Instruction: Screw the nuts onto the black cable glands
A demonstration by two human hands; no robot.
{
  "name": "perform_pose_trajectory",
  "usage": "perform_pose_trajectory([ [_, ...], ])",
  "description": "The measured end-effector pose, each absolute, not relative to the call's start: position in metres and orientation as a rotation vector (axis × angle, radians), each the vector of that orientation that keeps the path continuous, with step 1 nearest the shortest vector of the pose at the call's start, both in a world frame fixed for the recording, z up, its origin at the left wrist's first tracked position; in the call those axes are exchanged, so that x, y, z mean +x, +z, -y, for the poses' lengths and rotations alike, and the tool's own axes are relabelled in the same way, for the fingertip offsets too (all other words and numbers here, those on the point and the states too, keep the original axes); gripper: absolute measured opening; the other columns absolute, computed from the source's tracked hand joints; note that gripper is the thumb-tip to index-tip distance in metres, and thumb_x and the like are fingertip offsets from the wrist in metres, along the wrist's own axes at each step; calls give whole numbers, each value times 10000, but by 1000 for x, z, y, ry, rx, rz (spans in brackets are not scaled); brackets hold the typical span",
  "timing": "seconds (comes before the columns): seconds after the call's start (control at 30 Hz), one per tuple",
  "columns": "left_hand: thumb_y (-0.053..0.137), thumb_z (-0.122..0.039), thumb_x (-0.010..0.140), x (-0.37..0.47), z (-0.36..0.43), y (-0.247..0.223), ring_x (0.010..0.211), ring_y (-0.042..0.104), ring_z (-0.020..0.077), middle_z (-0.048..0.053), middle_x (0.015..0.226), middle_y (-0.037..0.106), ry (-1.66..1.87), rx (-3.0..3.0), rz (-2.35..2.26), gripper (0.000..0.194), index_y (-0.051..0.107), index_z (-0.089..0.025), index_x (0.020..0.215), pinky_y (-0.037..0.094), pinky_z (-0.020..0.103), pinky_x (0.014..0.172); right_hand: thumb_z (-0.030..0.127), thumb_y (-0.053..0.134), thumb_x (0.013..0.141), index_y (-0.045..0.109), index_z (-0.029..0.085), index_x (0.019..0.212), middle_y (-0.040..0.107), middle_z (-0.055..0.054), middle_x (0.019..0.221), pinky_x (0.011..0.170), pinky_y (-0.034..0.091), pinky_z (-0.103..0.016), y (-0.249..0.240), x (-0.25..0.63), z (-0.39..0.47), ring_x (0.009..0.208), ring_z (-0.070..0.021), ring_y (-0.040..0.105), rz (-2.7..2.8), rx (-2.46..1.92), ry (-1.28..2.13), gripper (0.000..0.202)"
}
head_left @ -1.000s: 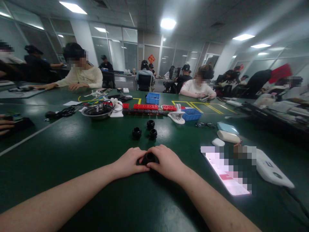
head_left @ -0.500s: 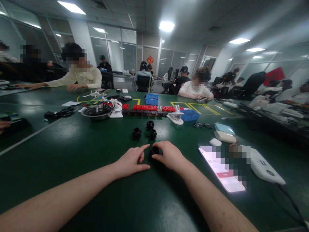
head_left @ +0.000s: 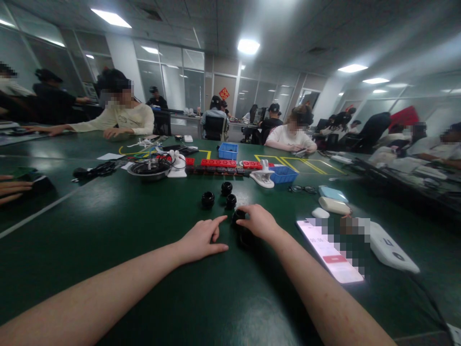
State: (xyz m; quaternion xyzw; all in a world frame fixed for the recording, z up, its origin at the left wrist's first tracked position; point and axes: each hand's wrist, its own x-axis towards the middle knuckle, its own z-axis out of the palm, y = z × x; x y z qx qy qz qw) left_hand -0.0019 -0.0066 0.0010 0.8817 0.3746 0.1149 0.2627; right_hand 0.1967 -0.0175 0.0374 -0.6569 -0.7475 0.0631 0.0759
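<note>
My right hand (head_left: 260,223) has its thumb and fingers closed round a small black round piece (head_left: 238,216); part of it is hidden by the fingers. A dark shadow lies on the green table below that hand. My left hand (head_left: 204,239) is beside it, index finger pointing forward and thumb apart, with nothing in it. Just beyond my hands stand three similar glossy black round pieces: one at left (head_left: 208,200), one at the back (head_left: 226,189) and one nearest my right hand (head_left: 231,202). Their exact kind is unclear.
A lit phone (head_left: 333,252), a white device with a cable (head_left: 394,247) and pale cases (head_left: 334,205) lie at right. Farther off are red power strips (head_left: 218,163), a white clip (head_left: 262,177), blue bins (head_left: 283,174) and a metal bowl (head_left: 149,170). A person's hand (head_left: 14,187) shows at left.
My right hand has moved a little forward with the black piece, towards the three others. My left hand keeps nearly the same pose. The other person's hand at left has come further into view.
</note>
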Motion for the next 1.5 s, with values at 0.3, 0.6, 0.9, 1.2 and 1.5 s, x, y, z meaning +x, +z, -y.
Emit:
perform_pose_trajectory([
  [0.3,559,-524,731,-3,6,2,740,482,153,-35,758,520,295,2383,-1004,746,250,-224,1340,359,271,699,362,583,756,572,263,1124,622,-46,1068,757,426,-271,39,222,-10,957,-215,572,2148,-2146,178,381],
  [0.6,559,-521,735,-4,6,3,746,477,155,-29,767,522,302,2395,-966,740,257,-218,1339,362,278,708,358,568,763,567,231,1142,610,-77,1094,703,425,-267,37,259,-44,961,-233,572,2011,-2298,186,399],
  [0.9,571,-515,731,-5,8,8,772,466,164,-23,791,528,277,2366,-992,738,263,-228,1337,362,277,705,392,545,776,599,220,1092,623,-101,1042,690,424,-293,31,286,-58,938,-251,578,1837,-2416,92,364],
  [1.2,575,-506,732,-5,7,4,748,461,155,-30,767,529,319,2408,-973,724,279,-224,1329,354,272,705,447,521,779,585,235,1098,620,-100,1018,704,437,-326,16,283,-52,958,-264,544,1563,-2472,-108,388],
  [1.5,561,-511,741,-3,7,5,758,471,152,-33,770,523,284,2411,-979,724,263,-227,1336,356,265,714,409,430,830,506,189,1186,621,-126,933,703,397,-320,-8,276,-40,946,-263,506,1379,-2404,-334,425],
])
